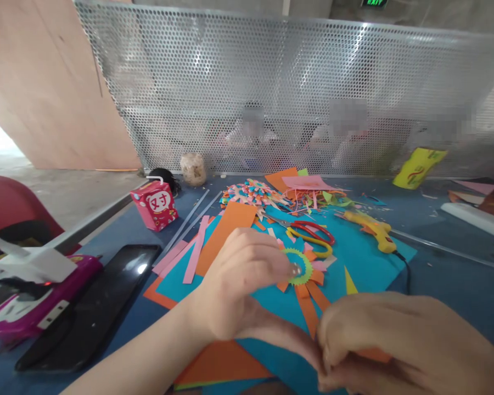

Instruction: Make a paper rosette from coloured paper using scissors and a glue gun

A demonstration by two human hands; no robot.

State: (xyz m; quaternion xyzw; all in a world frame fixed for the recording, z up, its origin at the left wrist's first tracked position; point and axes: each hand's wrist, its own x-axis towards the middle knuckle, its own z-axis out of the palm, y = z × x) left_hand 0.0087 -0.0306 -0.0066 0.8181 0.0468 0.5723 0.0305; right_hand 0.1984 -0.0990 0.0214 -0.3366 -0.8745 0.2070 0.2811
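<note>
Head view: orange strips (307,308) could crease or tear if my right hand (399,334) tugs; careless sweep of my left hand (239,274) could drag green ring (308,270) askew. Ring lies beneath left fingertips, contact unclear. Left thumb spread wide from them, reaching right fingertips. Right fingers curled; cannot tell what they pinch.

Right hand (395,323) was blurred and cut off by the right and bottom edges; whatever lay between its fingers couldn't be told; left hand (239,280) hid part of the green ring (308,269); people (263,133) behind the mesh panel (214,66) were blurry; red chair (16,211), exit sign (374,2) cropped.
</note>
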